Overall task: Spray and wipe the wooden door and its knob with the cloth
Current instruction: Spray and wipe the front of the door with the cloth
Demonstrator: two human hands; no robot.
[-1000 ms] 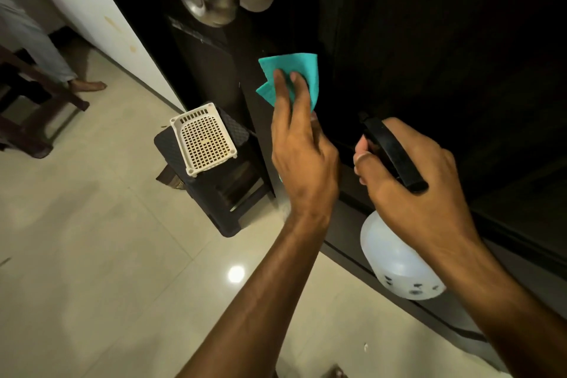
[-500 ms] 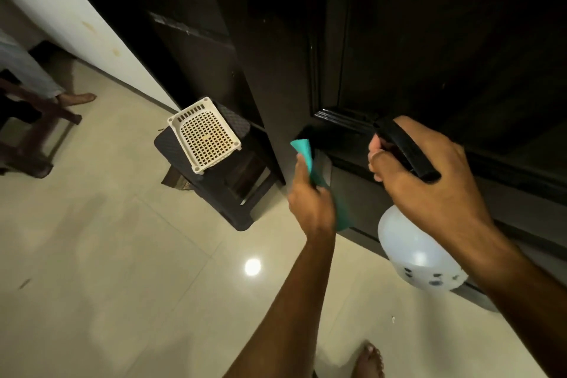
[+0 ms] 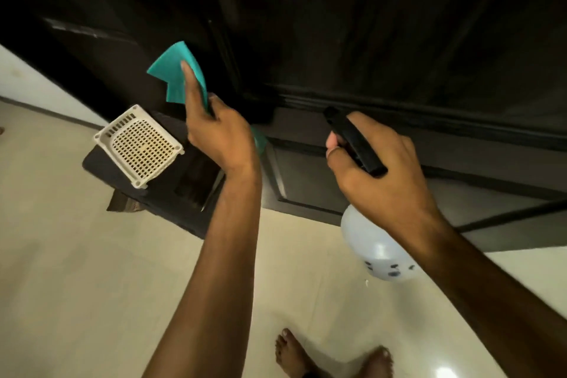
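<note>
Head view, items as they lie before you.

Left hand [image 3: 221, 135]: your fingers lie straight along the cloth [image 3: 176, 74], the index finger on its outer face and the thumb nipping it from the side. You pinch the cloth rather than spread over it. The teal cloth is folded and stands up against the door [image 3: 383, 40], near its left edge, above the lower panel; a further scrap of teal shows below your palm. Whether the cloth presses flat on the wood or only brushes it cannot be told.

Right hand [image 3: 377, 172]: your fingers are curled round the black head of the sprayer [image 3: 376, 252], nozzle pointing at the door's horizontal moulding. The pale round bottle hangs under your wrist, clear of the floor [image 3: 76, 285].

Door: dark wood, panelled, filling the upper frame. The knob is out of view.

Also present: a dark stool [image 3: 171, 193] beside the door, with a white perforated tray [image 3: 139, 146] lying on its top; your bare feet [image 3: 331, 356] on the pale tiled floor.
</note>
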